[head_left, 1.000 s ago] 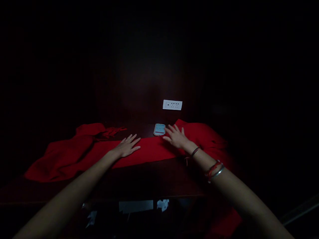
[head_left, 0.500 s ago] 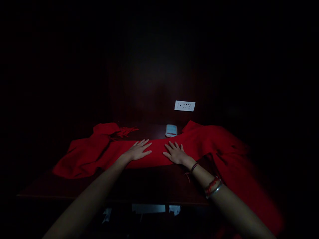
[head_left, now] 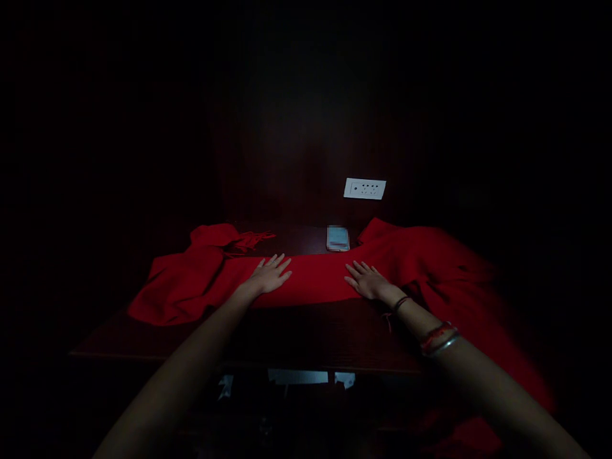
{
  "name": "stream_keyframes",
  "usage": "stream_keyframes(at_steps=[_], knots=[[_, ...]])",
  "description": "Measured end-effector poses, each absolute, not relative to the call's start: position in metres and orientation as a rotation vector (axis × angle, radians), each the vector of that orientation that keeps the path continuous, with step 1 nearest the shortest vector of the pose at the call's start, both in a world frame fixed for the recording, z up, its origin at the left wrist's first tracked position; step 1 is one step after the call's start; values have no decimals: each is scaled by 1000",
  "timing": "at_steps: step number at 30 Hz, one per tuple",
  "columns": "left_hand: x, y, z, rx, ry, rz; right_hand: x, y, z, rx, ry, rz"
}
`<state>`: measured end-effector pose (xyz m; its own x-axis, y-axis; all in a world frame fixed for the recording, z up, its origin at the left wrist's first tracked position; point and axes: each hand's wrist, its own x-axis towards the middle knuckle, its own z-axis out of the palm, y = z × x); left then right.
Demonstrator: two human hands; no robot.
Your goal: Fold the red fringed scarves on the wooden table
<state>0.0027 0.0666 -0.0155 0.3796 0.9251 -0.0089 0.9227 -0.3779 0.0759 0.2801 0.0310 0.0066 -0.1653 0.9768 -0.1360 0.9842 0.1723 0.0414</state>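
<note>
A long red scarf (head_left: 315,278) with a fringed end lies across a dark wooden table (head_left: 306,331). Its middle is a flat, folded strip, while the left part is bunched up and the right part spreads wide and hangs over the near edge. My left hand (head_left: 270,275) rests palm down on the strip, fingers spread, a ring on one finger. Flat on the same strip, farther right, is my right hand (head_left: 368,280), its fingers also apart. Bracelets circle my right wrist and forearm. Neither hand grips the cloth.
Behind the scarf lies a phone (head_left: 338,238) with a lit screen. A white socket plate (head_left: 364,189) is fixed to the dark wall at the back. Pale objects (head_left: 299,377) show below the table's front edge. The surroundings are very dark.
My right hand has slid to the right along the strip, widening the space between my hands. My left hand stays at about the same spot on the scarf. The view has shifted slightly.
</note>
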Motion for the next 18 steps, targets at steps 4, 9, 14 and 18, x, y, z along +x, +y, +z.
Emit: stream_keyframes(at_steps=[4,9,14,18], knots=[[3,66,-15,2541,1709,93,248,31,16,1920,2526,-46],[-3,60,-11,2479,1881,151,173,44,9,1665,2758,-309],[-8,62,-12,2423,1869,22,194,57,-5,1714,2600,-306],[-6,63,-11,2424,1850,15,243,59,-7,1900,2442,-242]])
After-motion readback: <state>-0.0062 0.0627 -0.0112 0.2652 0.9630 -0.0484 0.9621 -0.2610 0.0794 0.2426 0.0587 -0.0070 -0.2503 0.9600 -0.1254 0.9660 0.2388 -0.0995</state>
